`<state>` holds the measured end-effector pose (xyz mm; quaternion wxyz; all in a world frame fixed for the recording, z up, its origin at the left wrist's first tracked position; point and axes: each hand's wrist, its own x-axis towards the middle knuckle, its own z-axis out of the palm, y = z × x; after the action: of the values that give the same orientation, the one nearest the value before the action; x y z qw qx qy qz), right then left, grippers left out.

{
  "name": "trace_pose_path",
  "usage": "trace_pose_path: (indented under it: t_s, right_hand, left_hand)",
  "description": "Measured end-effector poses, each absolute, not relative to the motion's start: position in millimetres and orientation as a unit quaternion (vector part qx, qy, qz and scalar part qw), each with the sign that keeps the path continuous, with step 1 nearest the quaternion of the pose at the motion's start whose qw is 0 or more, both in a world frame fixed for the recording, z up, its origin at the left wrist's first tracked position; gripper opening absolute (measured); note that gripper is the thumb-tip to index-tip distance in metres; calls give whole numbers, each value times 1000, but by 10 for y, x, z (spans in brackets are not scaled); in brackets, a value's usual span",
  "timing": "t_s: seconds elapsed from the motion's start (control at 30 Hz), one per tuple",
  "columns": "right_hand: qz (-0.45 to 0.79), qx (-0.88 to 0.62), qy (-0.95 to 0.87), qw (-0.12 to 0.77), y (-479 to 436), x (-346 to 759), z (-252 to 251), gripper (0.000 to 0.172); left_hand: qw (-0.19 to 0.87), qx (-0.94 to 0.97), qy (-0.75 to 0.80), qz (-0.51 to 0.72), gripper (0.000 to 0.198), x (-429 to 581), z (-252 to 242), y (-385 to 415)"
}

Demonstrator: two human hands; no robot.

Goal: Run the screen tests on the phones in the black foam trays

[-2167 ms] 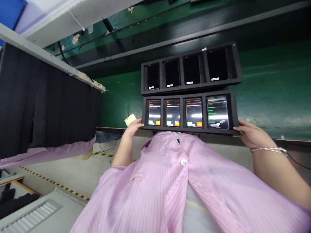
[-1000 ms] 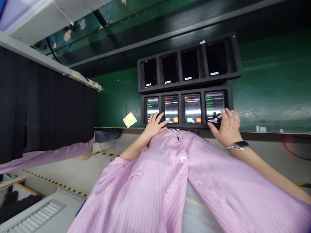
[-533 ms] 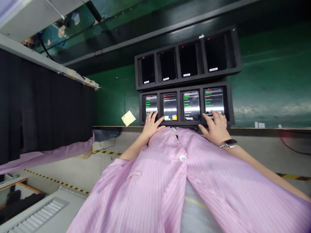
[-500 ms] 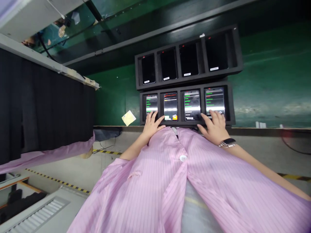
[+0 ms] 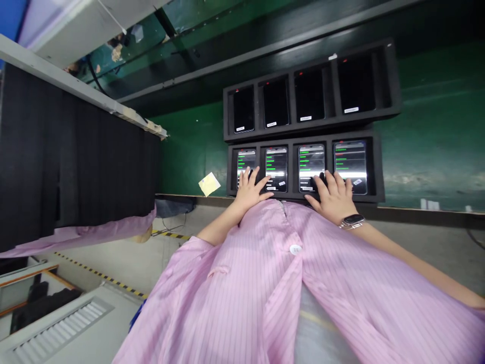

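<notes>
Several phones (image 5: pixel 313 162) stand in the lower black foam tray (image 5: pixel 375 167), one per slot, their lit screens showing green lines of text. My left hand (image 5: pixel 249 191) lies with spread fingers on the lower part of the leftmost phone, close to its neighbour. My right hand (image 5: pixel 332 197), with a wristwatch (image 5: pixel 352 221) on its wrist, spreads its fingers across the two rightmost phones. Each hand hides the lower part of the screens under it. Above, a second foam tray (image 5: pixel 392 86) holds several phones (image 5: pixel 309 95) with dark screens.
A yellow sticky note (image 5: pixel 209 184) lies left of the lower tray on the green surface (image 5: pixel 428 151). A black curtain (image 5: pixel 76 151) fills the left side, with pink striped cloth (image 5: pixel 87 237) below it. Yellow-and-black tape (image 5: pixel 113 280) runs along the grey floor.
My hands have spread wider over the phones, and the right one now reaches the rightmost phone. The second phone's screen now shows green lines. The whole view has shifted slightly rightward.
</notes>
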<state>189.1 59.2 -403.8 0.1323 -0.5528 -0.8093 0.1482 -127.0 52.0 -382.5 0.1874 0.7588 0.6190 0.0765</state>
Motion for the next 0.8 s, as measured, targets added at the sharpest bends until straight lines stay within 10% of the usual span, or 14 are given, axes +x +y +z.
trace_pose_path:
  t_s: [0.47, 0.8]
  right_hand:
    - [162, -753, -609, 189, 712, 2703, -3902, 104]
    - [328, -813, -466, 117, 826, 2692, -3716, 63]
  left_hand:
    - [235, 624, 738, 105, 64, -2010, -3733, 156]
    - [306, 525, 774, 178, 76, -2083, -3728, 108]
